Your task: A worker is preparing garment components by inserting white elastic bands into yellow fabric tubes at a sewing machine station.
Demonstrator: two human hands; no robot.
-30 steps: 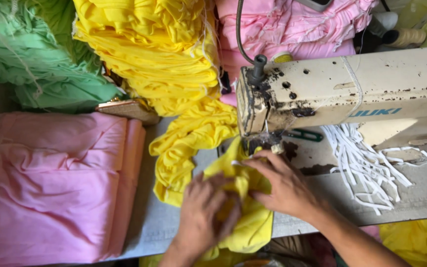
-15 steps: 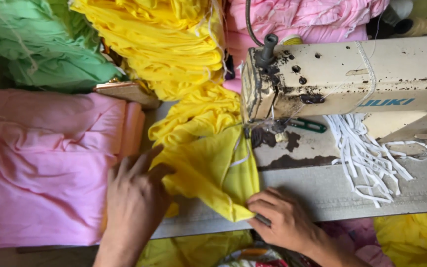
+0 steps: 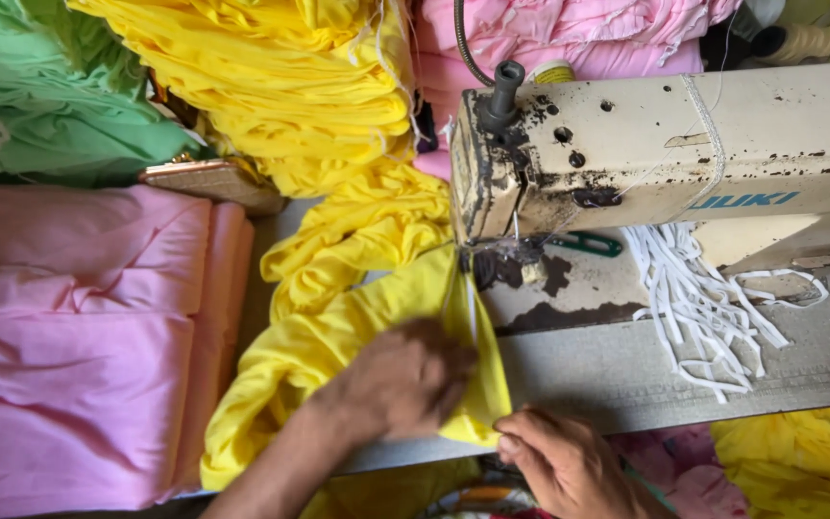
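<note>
From the head view, the left hand (image 3: 405,380) presses flat and unclenched on the yellow fabric piece (image 3: 338,336) lying on the bench (image 3: 626,370) under the sewing machine (image 3: 665,154), while the right hand (image 3: 564,461) pinches its near corner.

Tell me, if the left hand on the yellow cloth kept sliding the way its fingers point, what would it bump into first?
Probably the sewing machine's needle area. The left hand lies flat on the yellow cloth, fingers aimed up-right toward it, with only cloth between.
</note>
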